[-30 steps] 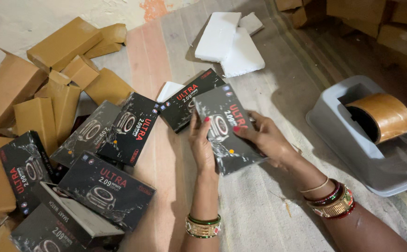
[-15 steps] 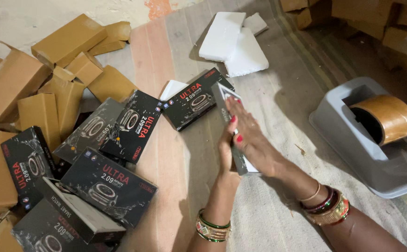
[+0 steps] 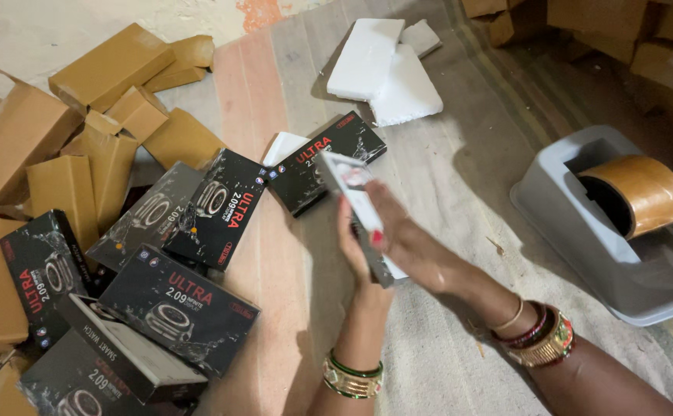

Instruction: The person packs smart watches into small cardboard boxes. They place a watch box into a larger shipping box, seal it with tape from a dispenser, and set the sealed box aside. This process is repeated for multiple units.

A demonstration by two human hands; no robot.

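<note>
Turning edge-on between both palms, the black product box [image 3: 356,212] now shows its narrow side and a pale face to the camera, where a second ago its printed front lay flat and readable; half a second ago it was already tipping, so the rotation looks like part of a check or a closing press, and I judge the handling of this box is not finished. It is held above the striped mat [image 3: 444,185], clear of the floor; the left hand [image 3: 352,246] is closed around its lower edge from beneath, fingers wrapped up the near side; the right hand [image 3: 406,239] clamps the opposite face, fingers flat along it.

Just beyond lies another black box [image 3: 329,162] flat on the mat, partly over a white foam piece [image 3: 284,146]; more black boxes [image 3: 174,300] lie heaped to the left, one with its lid ajar, its contents not visible; plain brown cartons [image 3: 109,69] are scattered behind them, their insides hidden. White foam slabs [image 3: 383,73] lie further up the mat; a grey tape dispenser [image 3: 591,231] carrying a brown tape roll [image 3: 637,192] stands well apart on the right.
</note>
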